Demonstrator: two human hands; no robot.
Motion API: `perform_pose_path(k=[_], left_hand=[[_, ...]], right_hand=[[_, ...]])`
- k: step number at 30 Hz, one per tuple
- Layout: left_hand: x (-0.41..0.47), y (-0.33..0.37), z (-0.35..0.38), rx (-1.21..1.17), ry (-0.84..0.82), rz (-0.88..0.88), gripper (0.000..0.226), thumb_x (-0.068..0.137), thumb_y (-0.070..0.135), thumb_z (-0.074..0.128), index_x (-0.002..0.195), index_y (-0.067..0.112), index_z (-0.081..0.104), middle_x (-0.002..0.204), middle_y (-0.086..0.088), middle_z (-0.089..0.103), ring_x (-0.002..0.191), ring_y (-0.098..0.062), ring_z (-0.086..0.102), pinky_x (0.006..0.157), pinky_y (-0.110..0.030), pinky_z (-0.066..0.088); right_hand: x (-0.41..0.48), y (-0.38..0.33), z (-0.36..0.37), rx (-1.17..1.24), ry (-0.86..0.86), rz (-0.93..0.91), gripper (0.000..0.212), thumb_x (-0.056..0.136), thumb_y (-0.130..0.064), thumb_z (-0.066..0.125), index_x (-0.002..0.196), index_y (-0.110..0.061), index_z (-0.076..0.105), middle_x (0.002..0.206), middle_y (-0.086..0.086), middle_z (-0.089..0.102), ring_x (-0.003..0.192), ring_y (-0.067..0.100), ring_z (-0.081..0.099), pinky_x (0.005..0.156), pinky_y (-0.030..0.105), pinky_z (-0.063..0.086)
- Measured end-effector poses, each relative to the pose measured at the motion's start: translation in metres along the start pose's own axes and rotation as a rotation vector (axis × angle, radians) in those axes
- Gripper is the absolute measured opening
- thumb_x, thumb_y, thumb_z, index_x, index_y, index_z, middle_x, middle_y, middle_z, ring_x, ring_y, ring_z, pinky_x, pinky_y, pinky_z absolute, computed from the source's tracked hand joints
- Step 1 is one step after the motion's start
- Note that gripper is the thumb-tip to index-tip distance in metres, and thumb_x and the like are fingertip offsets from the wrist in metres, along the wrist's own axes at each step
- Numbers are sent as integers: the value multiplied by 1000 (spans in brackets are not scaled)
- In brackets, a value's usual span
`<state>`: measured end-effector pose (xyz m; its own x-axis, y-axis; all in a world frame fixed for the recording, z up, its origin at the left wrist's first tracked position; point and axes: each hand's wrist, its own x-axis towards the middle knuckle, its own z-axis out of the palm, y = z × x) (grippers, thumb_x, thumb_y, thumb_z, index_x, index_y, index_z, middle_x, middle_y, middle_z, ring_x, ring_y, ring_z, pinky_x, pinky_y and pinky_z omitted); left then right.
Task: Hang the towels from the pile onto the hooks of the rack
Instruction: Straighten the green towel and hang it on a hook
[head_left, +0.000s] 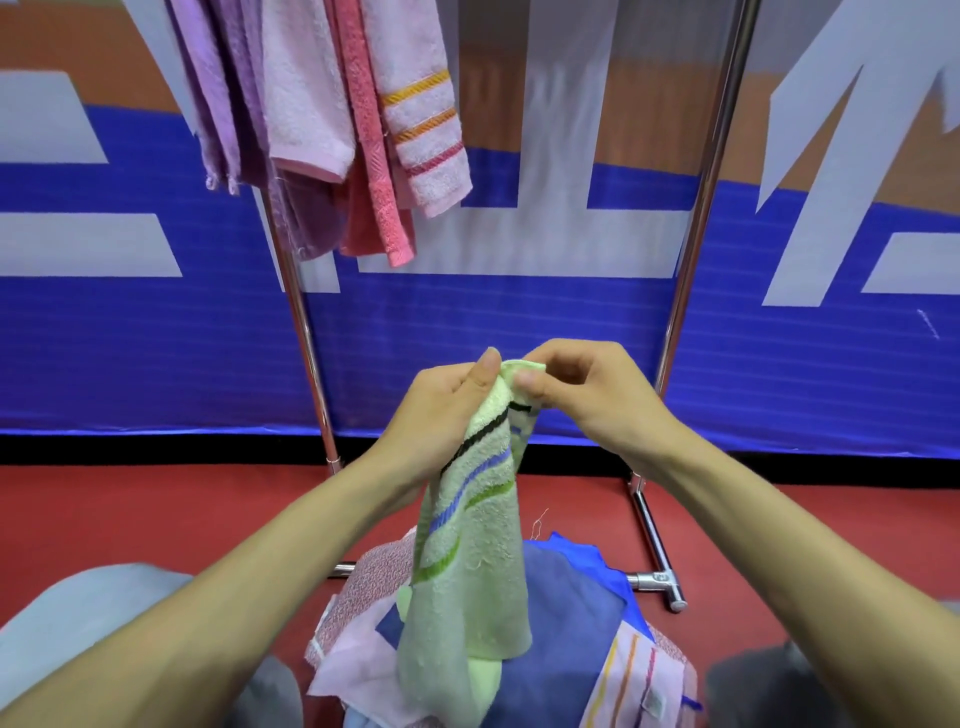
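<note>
Both hands meet in the middle of the view, holding up a pale green towel (467, 571) with black, blue and green wavy stripes. The left hand (449, 415) wraps its curled fingers round the bunched upper part of the towel, thumb pointing up along the cloth. The right hand (587, 395) pinches the towel's top edge between thumb and fingertips, just beside the left thumb. The towel hangs down from this grip, and its lower end reaches the pile (576, 618) of cloths below, where a blue cloth (566, 597), a pink patterned cloth (369, 577) and a pale towel with coloured stripes (639, 680) lie overlapping. Behind the hands stands the metal rack (696, 234), its two shiny uprights rising from a tubular base on the red floor (104, 519). At the upper left of the rack several towels already hang close together: a purple towel (218, 93), a light pink towel (301, 93), a coral towel (376, 197) and a pale pink towel with yellow, orange and red bands (426, 140). The hooks themselves are out of sight above the top edge. A blue, white and orange banner (156, 338) fills the background behind the rack.
</note>
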<state>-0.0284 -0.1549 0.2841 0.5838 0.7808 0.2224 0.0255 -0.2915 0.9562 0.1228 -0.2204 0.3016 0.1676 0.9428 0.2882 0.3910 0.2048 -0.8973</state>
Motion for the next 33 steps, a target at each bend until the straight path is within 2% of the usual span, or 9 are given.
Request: perform_pose_path(k=[4, 8, 12, 15, 19, 24, 28, 31, 33], left_hand=[[0, -1, -3, 42, -53, 7, 65, 86, 55, 51, 89, -9, 59, 69, -9, 52, 61, -15, 45, 54, -26, 35], [5, -11, -9, 117, -114, -36, 37, 92, 37, 59, 86, 1, 61, 72, -2, 56, 65, -12, 46, 58, -26, 37], [8, -29, -17, 497, -274, -152, 28, 97, 22, 51, 77, 3, 53, 66, -1, 46, 62, -14, 40, 60, -30, 35], [9, -47, -24, 764, -453, -309, 23, 99, 20, 46, 80, 9, 54, 80, -2, 62, 70, -12, 48, 66, -31, 42], [9, -51, -30, 840, -383, -405, 22, 99, 23, 44, 82, 11, 52, 79, -6, 55, 68, -18, 46, 58, -28, 37], [8, -37, -26, 399, -122, -329, 32, 95, 35, 49, 77, 9, 52, 65, -7, 50, 58, -17, 43, 53, -28, 32], [11, -27, -20, 33, -25, -343, 46, 94, 40, 51, 99, -5, 62, 92, -19, 68, 81, -23, 57, 75, -37, 43], [11, -22, -15, -142, 56, -372, 42, 95, 31, 57, 102, -11, 61, 91, -18, 64, 80, -24, 55, 71, -35, 43], [8, -18, -12, -221, 82, -393, 34, 93, 23, 60, 101, -9, 66, 90, -18, 69, 76, -23, 63, 63, -30, 54]], right_hand=[[6, -4, 0, 239, 100, 127, 16, 92, -16, 61, 80, -8, 67, 77, 8, 62, 71, 16, 58, 68, 31, 52], [10, -2, -6, 543, 246, 240, 21, 95, -23, 57, 78, -10, 62, 68, 3, 61, 59, 14, 59, 58, 27, 50], [14, 1, -17, 952, 354, 357, 25, 96, -24, 55, 80, -6, 59, 73, 5, 61, 66, 20, 63, 69, 37, 57], [16, 2, -26, 1104, 387, 353, 32, 99, -28, 50, 79, -4, 58, 65, 5, 63, 62, 20, 66, 75, 41, 55], [21, 7, -44, 1193, 460, 324, 30, 99, -30, 49, 92, -3, 59, 82, 8, 64, 78, 25, 66, 76, 43, 57], [23, 24, -48, 1156, 565, 397, 35, 97, -19, 53, 122, 5, 53, 111, 15, 60, 117, 32, 59, 100, 51, 46], [15, 17, -31, 862, 508, 453, 11, 94, -6, 55, 88, -1, 63, 87, 11, 65, 76, 22, 66, 72, 35, 58], [10, 11, -13, 582, 337, 424, 8, 93, -8, 58, 89, -5, 66, 80, 7, 66, 69, 17, 64, 80, 35, 57], [6, 7, -2, 396, 245, 363, 10, 92, -10, 61, 93, -3, 68, 78, 6, 67, 64, 14, 64, 70, 29, 58]])
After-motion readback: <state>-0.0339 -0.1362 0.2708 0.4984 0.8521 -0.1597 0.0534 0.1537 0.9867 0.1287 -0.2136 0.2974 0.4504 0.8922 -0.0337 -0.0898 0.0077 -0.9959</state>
